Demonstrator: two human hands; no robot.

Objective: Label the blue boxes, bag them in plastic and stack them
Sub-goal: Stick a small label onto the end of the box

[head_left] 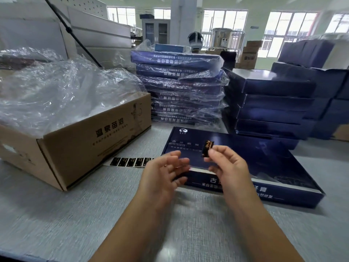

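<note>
A flat dark blue box (264,159) lies on the grey table in front of me, its lid up. My right hand (226,163) pinches a small black and gold label (207,148) above the box's near left part. Beside it, my left hand (166,173) hovers with fingers spread and nothing in it, over the box's left corner. A strip of more black labels (130,162) lies on the table left of the box. Behind it stands a stack of blue boxes wrapped in plastic (181,87). An unwrapped stack of blue boxes (273,103) stands to the right.
An open cardboard carton (85,140) full of clear plastic bags (56,91) sits at the left. More blue boxes (321,72) pile up at the far right. Grey table (75,214) stretches in front of me. Cartons and cabinets stand at the back.
</note>
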